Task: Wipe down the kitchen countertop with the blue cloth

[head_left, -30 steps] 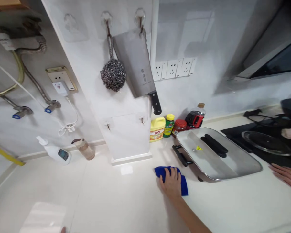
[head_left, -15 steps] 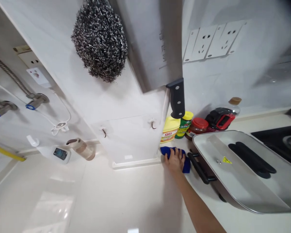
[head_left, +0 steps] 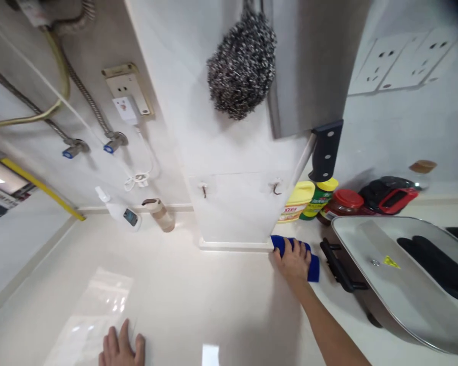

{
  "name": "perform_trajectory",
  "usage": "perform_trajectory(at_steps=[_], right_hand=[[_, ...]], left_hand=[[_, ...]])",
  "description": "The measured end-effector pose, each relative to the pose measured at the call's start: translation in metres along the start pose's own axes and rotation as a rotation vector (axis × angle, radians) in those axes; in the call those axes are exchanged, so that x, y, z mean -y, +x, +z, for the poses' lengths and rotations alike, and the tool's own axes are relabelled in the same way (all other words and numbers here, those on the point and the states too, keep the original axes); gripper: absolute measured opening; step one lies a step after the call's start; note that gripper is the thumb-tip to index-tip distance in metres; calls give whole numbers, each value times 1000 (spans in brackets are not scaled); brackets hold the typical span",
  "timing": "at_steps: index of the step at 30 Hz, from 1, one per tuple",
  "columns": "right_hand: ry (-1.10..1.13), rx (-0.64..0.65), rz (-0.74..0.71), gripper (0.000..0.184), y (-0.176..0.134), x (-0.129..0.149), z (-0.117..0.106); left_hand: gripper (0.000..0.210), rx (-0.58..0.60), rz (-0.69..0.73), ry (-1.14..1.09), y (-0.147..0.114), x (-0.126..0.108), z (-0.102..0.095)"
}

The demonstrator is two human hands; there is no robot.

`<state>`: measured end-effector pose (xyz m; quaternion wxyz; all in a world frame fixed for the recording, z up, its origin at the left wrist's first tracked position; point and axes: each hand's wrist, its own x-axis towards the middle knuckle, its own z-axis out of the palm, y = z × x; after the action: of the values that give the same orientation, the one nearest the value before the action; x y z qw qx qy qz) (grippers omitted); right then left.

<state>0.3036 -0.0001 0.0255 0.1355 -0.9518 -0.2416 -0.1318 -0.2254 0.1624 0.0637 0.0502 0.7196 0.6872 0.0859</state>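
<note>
My right hand [head_left: 294, 262] presses down on a blue cloth [head_left: 313, 268] on the white counter [head_left: 198, 300], its fingers curled over the fabric. The cloth lies at the right foot of the white pillar, touching its base strip. Just right of the cloth is the black handle [head_left: 341, 269] of a large rectangular electric pan [head_left: 356, 284] with a lid. At the bottom left, my left hand [head_left: 122, 348] is open with fingers apart and nothing in it. It is over the counter; whether it touches the surface I cannot tell.
Steel wool [head_left: 244, 66] and a cleaver [head_left: 309, 66] hang on the pillar [head_left: 232, 213]. Behind the cloth stand a yellow bottle [head_left: 295, 201], a green container [head_left: 317, 199] and a red-lidded jar [head_left: 341, 203]. A white bottle [head_left: 120, 213] and a brown cup [head_left: 160, 216] stand at the back left.
The view has swung left, so things appear farther right. My left hand has come into view at the bottom left. My right hand stays on the cloth by the pillar's foot.
</note>
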Motion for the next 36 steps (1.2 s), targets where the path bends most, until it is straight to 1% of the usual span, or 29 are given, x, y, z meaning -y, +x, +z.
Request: perform_trajectory(at_steps=[3,6,8,10,12,14,15,17,19,20,21,22,24,26,28,30,32,34,36], right_hand=[[-18,-69,4,60,-47,1,-11],[-43,-123,-50,64,-98,16,-19],[-55,-117,-103,65,-128,40,-23],[-57,-77,-174,65,-150,76,-27],[-35,-3,-263,64,-167,118,-32],[17,105,-365,64,-182,160,-38],[58,171,-429,64,-191,178,-43],[172,327,-610,64,-211,207,-54],[304,494,-825,66,-235,225,-66],[359,566,-918,68,-247,230,-70],[399,624,-983,69,-260,233,-74],[419,667,-1014,71,-270,235,-77],[402,713,-988,74,-284,237,-77],[331,739,-905,76,-284,241,-74],[250,767,-848,78,-270,250,-71],[203,785,-858,80,-246,266,-70],[195,794,-899,80,-217,289,-68],[202,778,-896,76,-190,312,-63],[226,728,-858,70,-164,332,-53]], left_hand=[[66,-23,16,-3,-4,-1,-1],[63,-62,52,-30,-8,2,2],[62,-100,79,-54,-11,5,6],[62,-139,101,-76,-13,8,12],[61,-169,113,-92,-15,12,17],[59,-174,116,-101,-14,20,21],[59,-161,127,-107,-11,26,21],[57,-104,196,-131,0,43,18],[56,-52,289,-160,19,65,11],[57,-45,313,-167,31,76,6],[59,-50,307,-166,42,88,2],[60,-60,273,-157,54,98,-1],[63,-67,165,-134,72,114,-6],[63,-68,80,-124,82,123,-5],[62,-96,58,-121,85,126,0],[62,-141,79,-110,83,126,5],[62,-182,104,-97,81,125,9],[62,-217,125,-84,81,125,11],[61,-234,137,-73,81,127,12]])
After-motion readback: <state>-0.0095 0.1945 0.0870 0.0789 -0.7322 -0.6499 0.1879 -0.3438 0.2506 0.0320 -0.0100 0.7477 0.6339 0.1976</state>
